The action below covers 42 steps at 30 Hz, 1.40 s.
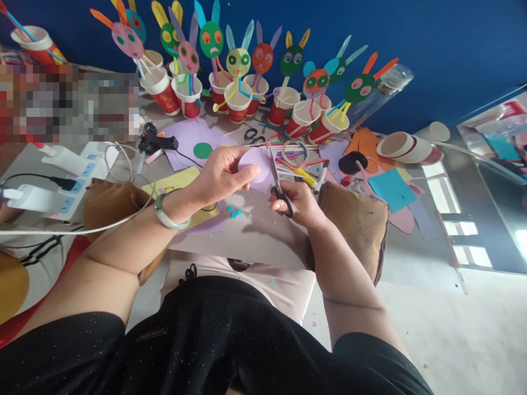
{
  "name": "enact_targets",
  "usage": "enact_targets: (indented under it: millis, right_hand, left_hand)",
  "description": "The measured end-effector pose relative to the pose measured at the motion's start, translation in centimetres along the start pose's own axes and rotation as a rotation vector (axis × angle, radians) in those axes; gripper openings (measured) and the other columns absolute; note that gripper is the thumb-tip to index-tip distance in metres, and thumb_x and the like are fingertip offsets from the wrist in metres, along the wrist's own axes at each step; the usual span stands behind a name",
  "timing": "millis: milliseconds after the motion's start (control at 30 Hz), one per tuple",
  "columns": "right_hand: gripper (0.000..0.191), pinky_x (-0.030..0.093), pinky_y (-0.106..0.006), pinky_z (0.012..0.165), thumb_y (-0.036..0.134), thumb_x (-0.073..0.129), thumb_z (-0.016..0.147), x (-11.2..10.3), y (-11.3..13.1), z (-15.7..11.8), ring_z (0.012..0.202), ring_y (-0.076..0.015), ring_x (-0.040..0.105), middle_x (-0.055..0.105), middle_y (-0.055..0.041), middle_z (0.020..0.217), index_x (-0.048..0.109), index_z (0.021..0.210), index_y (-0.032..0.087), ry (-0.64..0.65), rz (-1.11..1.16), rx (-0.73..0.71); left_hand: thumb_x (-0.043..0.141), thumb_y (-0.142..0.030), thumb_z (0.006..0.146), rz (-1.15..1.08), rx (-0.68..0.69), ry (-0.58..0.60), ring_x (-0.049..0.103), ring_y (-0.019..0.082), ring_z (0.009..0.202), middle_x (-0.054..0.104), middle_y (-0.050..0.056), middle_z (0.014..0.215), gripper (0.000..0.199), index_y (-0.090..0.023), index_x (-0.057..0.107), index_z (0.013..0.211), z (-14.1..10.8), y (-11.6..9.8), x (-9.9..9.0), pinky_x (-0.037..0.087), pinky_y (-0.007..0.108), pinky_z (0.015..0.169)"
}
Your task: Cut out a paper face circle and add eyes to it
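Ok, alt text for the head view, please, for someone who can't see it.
Left hand holds a purple paper disc while the right hand holds scissors beside it. Behind, paper faces with ears stand in cups along a blue wall.

The scene is viewed from the wearer's head, forward and steeply down over the black shirt. The left hand and right hand are seen near, mid-view, while the blue backdrop is caught beyond the table (all in one wide view)
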State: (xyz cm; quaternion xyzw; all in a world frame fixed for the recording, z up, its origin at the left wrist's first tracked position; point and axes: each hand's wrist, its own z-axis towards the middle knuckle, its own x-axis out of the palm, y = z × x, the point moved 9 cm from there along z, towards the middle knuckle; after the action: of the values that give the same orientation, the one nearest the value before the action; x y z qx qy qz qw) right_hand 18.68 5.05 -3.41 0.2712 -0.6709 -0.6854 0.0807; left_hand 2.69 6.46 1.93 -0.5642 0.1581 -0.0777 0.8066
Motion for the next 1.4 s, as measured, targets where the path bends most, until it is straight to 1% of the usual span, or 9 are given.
enact_targets:
  millis: [300, 467, 633, 767, 900, 1000, 1200, 1333, 1400]
  right_hand:
    - [0.074, 0.028, -0.027, 0.048, 0.088, 0.085, 0.062, 0.04, -0.18, -0.12, 0.044, -0.0089, 0.042, 0.052, 0.0047, 0.047, 0.054, 0.064, 0.021, 0.007, 0.001, -0.004]
    - [0.073, 0.027, -0.027, 0.047, 0.087, 0.084, 0.065, -0.03, -0.3, -0.13, 0.044, -0.0084, 0.041, 0.051, 0.0049, 0.047, 0.053, 0.064, 0.021, -0.001, 0.015, -0.017]
    - [0.074, 0.028, -0.027, 0.048, 0.088, 0.083, 0.065, -0.04, -0.27, -0.1, 0.045, -0.0086, 0.042, 0.052, 0.0046, 0.047, 0.053, 0.064, 0.021, -0.003, -0.009, -0.022]
    - [0.074, 0.03, -0.027, 0.049, 0.088, 0.084, 0.063, -0.01, -0.18, 0.01, 0.046, -0.0091, 0.044, 0.054, 0.0038, 0.048, 0.056, 0.064, 0.02, -0.005, -0.02, -0.029]
    - [0.075, 0.03, -0.027, 0.049, 0.089, 0.084, 0.063, 0.04, -0.14, 0.13, 0.046, -0.0094, 0.044, 0.055, 0.0027, 0.049, 0.059, 0.065, 0.019, 0.002, -0.034, -0.031]
    - [0.075, 0.03, -0.027, 0.049, 0.089, 0.084, 0.062, 0.05, -0.16, 0.14, 0.046, -0.0095, 0.044, 0.055, 0.0031, 0.049, 0.058, 0.064, 0.019, 0.006, -0.033, -0.03]
    - [0.073, 0.029, -0.027, 0.048, 0.088, 0.084, 0.064, 0.09, -0.37, 0.02, 0.045, -0.0088, 0.043, 0.053, 0.0041, 0.048, 0.055, 0.064, 0.02, 0.007, -0.011, -0.024]
    - [0.073, 0.029, -0.027, 0.049, 0.088, 0.083, 0.066, 0.13, -0.28, -0.05, 0.046, -0.0086, 0.042, 0.053, 0.0036, 0.048, 0.057, 0.065, 0.019, 0.003, -0.016, -0.029]
    - [0.074, 0.029, -0.028, 0.049, 0.089, 0.082, 0.066, 0.11, -0.26, -0.09, 0.046, -0.0086, 0.042, 0.053, 0.0036, 0.048, 0.055, 0.064, 0.02, -0.002, -0.02, -0.024]
  left_hand:
    - [0.067, -0.031, 0.092, 0.025, 0.027, -0.022, 0.06, 0.01, 0.051, 0.061, -0.002, 0.058, 0.025, -0.021, 0.06, 0.07, -0.06, -0.29, -0.17, 0.05, 0.021, 0.046]
    - [0.068, -0.034, 0.095, 0.019, 0.061, -0.064, 0.06, 0.009, 0.052, 0.06, -0.004, 0.058, 0.028, -0.022, 0.057, 0.072, -0.07, -0.17, -0.59, 0.053, 0.019, 0.047]
    - [0.069, -0.04, 0.097, 0.016, 0.066, -0.092, 0.06, 0.008, 0.051, 0.059, -0.004, 0.06, 0.034, -0.022, 0.054, 0.072, -0.06, -0.08, -0.81, 0.052, 0.017, 0.045]
    - [0.071, -0.044, 0.097, 0.025, 0.08, -0.081, 0.06, 0.008, 0.051, 0.058, -0.004, 0.058, 0.037, -0.022, 0.054, 0.072, -0.08, -0.26, -0.68, 0.052, 0.017, 0.045]
    - [0.071, -0.04, 0.097, 0.019, 0.074, -0.052, 0.059, 0.009, 0.049, 0.06, -0.003, 0.057, 0.034, -0.021, 0.058, 0.071, -0.05, -0.27, -0.46, 0.05, 0.019, 0.044]
    - [0.07, -0.039, 0.097, 0.027, 0.073, -0.048, 0.059, 0.01, 0.048, 0.061, -0.002, 0.056, 0.034, -0.021, 0.059, 0.07, -0.03, -0.27, -0.45, 0.047, 0.02, 0.042]
    - [0.07, -0.041, 0.097, 0.034, 0.071, -0.061, 0.06, 0.01, 0.049, 0.061, -0.002, 0.057, 0.035, -0.021, 0.058, 0.07, -0.04, -0.27, -0.53, 0.05, 0.02, 0.043]
    - [0.071, -0.035, 0.095, 0.016, 0.07, -0.069, 0.06, 0.009, 0.049, 0.06, -0.003, 0.057, 0.032, -0.021, 0.057, 0.07, -0.04, -0.37, -0.62, 0.051, 0.019, 0.043]
    - [0.071, -0.034, 0.094, 0.002, 0.065, -0.066, 0.06, 0.009, 0.049, 0.059, -0.003, 0.058, 0.03, -0.021, 0.057, 0.07, -0.04, -0.38, -0.61, 0.051, 0.019, 0.043]
